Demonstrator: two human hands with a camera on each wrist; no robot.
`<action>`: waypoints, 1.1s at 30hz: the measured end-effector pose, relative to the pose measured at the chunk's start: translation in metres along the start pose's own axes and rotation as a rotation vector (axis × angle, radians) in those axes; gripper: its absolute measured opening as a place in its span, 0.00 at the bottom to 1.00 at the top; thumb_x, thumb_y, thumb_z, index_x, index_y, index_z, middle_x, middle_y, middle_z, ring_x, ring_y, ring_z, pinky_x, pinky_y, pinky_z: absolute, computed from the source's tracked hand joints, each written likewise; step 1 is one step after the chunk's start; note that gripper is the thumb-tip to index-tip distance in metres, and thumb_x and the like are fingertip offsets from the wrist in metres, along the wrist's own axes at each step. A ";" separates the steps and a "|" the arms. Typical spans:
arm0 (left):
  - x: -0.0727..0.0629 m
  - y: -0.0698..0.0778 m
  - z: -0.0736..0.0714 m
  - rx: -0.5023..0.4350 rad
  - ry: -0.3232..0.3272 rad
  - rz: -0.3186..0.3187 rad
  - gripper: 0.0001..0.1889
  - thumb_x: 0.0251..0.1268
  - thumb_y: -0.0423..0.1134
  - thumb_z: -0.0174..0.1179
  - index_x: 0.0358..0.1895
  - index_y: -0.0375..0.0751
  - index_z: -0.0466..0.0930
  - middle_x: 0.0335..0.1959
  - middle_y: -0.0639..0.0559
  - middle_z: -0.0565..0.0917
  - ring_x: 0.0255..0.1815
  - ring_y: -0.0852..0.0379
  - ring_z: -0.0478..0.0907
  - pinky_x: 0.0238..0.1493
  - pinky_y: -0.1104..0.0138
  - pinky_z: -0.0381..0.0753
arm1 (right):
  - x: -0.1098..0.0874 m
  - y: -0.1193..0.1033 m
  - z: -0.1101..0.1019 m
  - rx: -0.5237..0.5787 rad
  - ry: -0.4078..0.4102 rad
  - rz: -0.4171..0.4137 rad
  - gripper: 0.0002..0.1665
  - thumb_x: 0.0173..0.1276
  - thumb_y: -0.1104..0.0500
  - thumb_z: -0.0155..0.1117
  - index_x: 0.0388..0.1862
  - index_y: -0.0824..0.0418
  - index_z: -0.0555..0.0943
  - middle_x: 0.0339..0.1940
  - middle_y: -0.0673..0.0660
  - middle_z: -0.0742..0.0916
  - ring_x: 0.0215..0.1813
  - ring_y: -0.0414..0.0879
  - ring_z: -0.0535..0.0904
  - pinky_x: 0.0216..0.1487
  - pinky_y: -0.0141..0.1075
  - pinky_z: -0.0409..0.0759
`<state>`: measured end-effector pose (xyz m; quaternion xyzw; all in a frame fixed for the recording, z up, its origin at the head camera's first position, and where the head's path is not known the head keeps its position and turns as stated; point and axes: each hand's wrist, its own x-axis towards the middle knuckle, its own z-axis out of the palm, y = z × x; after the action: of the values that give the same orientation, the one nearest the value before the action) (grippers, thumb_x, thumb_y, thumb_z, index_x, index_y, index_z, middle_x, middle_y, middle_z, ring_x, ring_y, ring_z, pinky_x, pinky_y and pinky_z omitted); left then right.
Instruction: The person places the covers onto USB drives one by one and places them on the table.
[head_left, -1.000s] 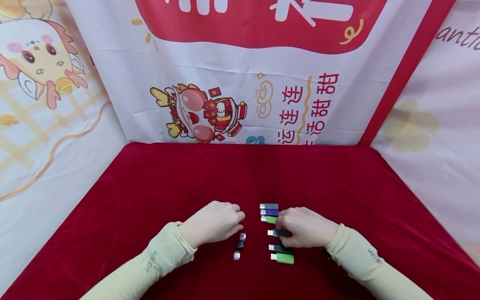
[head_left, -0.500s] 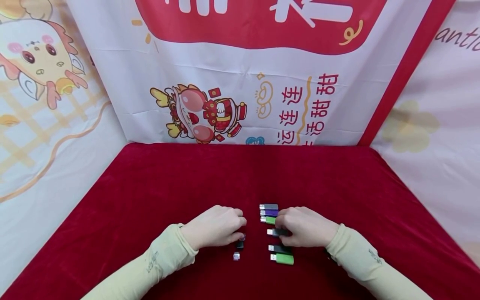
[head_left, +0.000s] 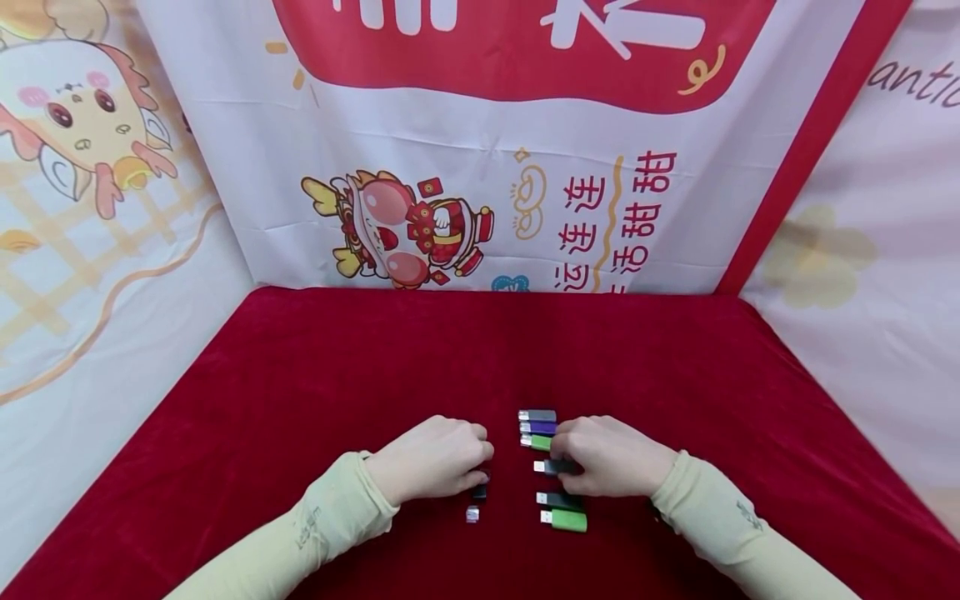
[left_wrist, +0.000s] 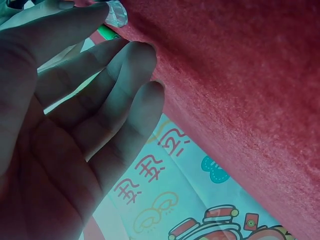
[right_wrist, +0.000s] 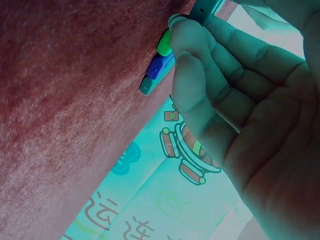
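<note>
My left hand (head_left: 435, 458) bends over a short column of small USB caps, its thumb and forefinger pinching a clear cap (left_wrist: 117, 14). Just below the thumb in the head view lies a black cap (head_left: 479, 492), and nearer the front a clear cap with a purplish tint (head_left: 472, 515). Across a narrow gap, my right hand (head_left: 618, 458) grips the body of a black USB stick (head_left: 545, 467), its metal plug pointing left. Fingers hide most of that stick. In the right wrist view, the other fingers curl beside it.
Beyond the right hand lie capped grey (head_left: 542, 415), purple (head_left: 537, 427) and green (head_left: 536, 442) USB sticks in a row. Nearer are uncapped black (head_left: 558, 500) and green (head_left: 565, 520) sticks. Red cloth (head_left: 375, 358) covers the table, with printed curtains (head_left: 465, 125) around it.
My left hand has lowered slightly toward the front and taken hold of the clear cap at the far end of its column. The right hand keeps its grip on the black USB stick.
</note>
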<state>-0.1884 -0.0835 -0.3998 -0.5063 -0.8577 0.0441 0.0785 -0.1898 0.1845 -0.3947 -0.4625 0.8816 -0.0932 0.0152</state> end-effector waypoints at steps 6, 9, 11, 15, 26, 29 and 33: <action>0.001 0.000 0.001 -0.002 0.001 0.002 0.06 0.61 0.47 0.69 0.33 0.51 0.85 0.25 0.59 0.75 0.24 0.64 0.74 0.26 0.71 0.75 | 0.000 -0.001 0.000 -0.006 -0.001 0.001 0.04 0.57 0.59 0.72 0.29 0.55 0.83 0.27 0.44 0.79 0.24 0.33 0.69 0.26 0.26 0.72; 0.001 0.000 0.002 0.003 0.004 0.008 0.06 0.60 0.47 0.70 0.33 0.51 0.86 0.25 0.59 0.75 0.24 0.64 0.73 0.27 0.72 0.75 | 0.000 -0.001 -0.001 -0.009 -0.003 0.003 0.04 0.57 0.59 0.72 0.29 0.55 0.83 0.27 0.44 0.79 0.24 0.33 0.69 0.26 0.26 0.72; 0.001 0.000 0.002 0.007 0.009 0.013 0.05 0.60 0.46 0.70 0.33 0.51 0.86 0.25 0.59 0.74 0.24 0.65 0.73 0.27 0.72 0.75 | 0.000 -0.001 -0.001 -0.010 -0.005 0.005 0.04 0.57 0.59 0.72 0.29 0.55 0.83 0.27 0.44 0.79 0.24 0.33 0.69 0.26 0.26 0.72; 0.001 0.001 0.002 0.015 0.017 0.022 0.03 0.59 0.44 0.70 0.32 0.52 0.87 0.25 0.59 0.73 0.23 0.65 0.73 0.27 0.72 0.75 | 0.000 -0.001 -0.001 -0.009 -0.008 0.007 0.04 0.57 0.59 0.72 0.29 0.55 0.83 0.27 0.44 0.79 0.24 0.33 0.69 0.26 0.26 0.72; 0.002 0.001 0.004 0.039 0.003 0.007 0.05 0.61 0.45 0.70 0.30 0.52 0.87 0.24 0.59 0.71 0.20 0.64 0.70 0.24 0.72 0.73 | 0.000 0.001 -0.001 -0.012 -0.006 0.011 0.04 0.57 0.59 0.72 0.29 0.55 0.83 0.28 0.44 0.80 0.25 0.32 0.69 0.26 0.26 0.73; 0.002 0.002 0.006 0.033 -0.001 0.000 0.05 0.62 0.46 0.69 0.30 0.52 0.87 0.24 0.59 0.70 0.19 0.65 0.68 0.23 0.72 0.72 | 0.000 0.001 0.000 -0.004 -0.012 0.016 0.04 0.58 0.59 0.72 0.30 0.55 0.83 0.28 0.44 0.80 0.24 0.33 0.69 0.26 0.26 0.72; 0.002 0.002 0.008 0.036 0.005 0.002 0.05 0.62 0.47 0.69 0.31 0.52 0.88 0.24 0.59 0.70 0.19 0.65 0.68 0.23 0.73 0.71 | 0.000 0.001 0.001 -0.005 -0.015 0.017 0.04 0.58 0.59 0.72 0.29 0.55 0.83 0.28 0.44 0.79 0.24 0.33 0.69 0.26 0.26 0.72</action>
<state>-0.1889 -0.0812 -0.4077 -0.5059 -0.8559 0.0582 0.0895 -0.1907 0.1855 -0.3957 -0.4555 0.8857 -0.0872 0.0217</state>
